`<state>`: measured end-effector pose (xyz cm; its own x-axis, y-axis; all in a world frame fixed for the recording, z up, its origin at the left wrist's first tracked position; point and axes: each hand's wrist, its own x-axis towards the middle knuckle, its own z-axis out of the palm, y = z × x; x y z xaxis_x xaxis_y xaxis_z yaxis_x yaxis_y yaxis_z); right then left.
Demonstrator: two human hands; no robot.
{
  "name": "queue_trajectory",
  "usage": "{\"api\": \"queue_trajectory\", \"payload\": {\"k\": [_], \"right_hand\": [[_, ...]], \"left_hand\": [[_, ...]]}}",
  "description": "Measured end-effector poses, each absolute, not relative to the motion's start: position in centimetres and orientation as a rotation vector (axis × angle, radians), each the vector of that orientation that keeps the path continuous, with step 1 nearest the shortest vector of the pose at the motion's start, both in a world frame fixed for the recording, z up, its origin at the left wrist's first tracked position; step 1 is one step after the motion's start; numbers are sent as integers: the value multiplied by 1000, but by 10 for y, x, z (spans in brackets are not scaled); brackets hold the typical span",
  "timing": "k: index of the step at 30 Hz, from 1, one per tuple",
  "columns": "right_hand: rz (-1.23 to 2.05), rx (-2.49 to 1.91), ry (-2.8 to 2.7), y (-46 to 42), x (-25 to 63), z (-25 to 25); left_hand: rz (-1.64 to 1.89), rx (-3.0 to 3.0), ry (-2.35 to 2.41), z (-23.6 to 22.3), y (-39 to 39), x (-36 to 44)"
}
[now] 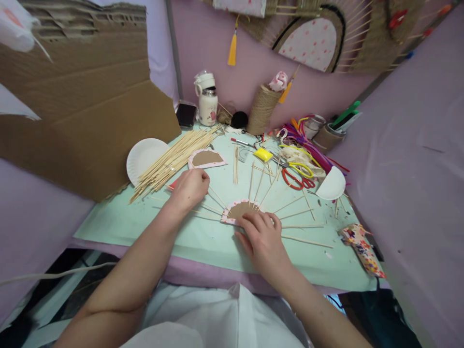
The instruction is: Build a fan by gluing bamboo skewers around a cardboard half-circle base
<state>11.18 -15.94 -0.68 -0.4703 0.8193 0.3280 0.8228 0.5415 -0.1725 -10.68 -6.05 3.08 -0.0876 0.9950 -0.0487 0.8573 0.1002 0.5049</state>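
Observation:
A cardboard half-circle (pixel 242 210) edged with pink-spotted fabric lies near the table's front. Thin wooden sticks (pixel 300 212) fan out from it to the left, back and right. My left hand (pixel 190 188) is closed, its fingertips pinched at the outer end of a stick (pixel 218 195) on the left side. Something red (pixel 173 184) peeks out beside that hand. My right hand (pixel 261 236) rests over the right part of the half-circle, fingers bent and thumb apart, hiding the inner ends of several sticks. Behind my left hand sits a second fabric-edged half-circle (pixel 206 158).
A bundle of sticks (pixel 177 157) partly covers a white paper plate (pixel 145 157). Red scissors (pixel 292 179), a yellow packet (pixel 263 154) and a cut plate half (pixel 331 183) lie behind. A flower-patterned glue gun (pixel 362 249) is at right; a bottle (pixel 208 104) stands at back.

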Motion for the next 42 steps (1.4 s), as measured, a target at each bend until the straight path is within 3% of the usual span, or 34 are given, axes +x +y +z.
{"api": "queue_trajectory", "payload": {"k": [42], "right_hand": [[16,-1103,-2275,-156,124,-36]], "left_hand": [[185,1927,2126,23,-71,-106]]}}
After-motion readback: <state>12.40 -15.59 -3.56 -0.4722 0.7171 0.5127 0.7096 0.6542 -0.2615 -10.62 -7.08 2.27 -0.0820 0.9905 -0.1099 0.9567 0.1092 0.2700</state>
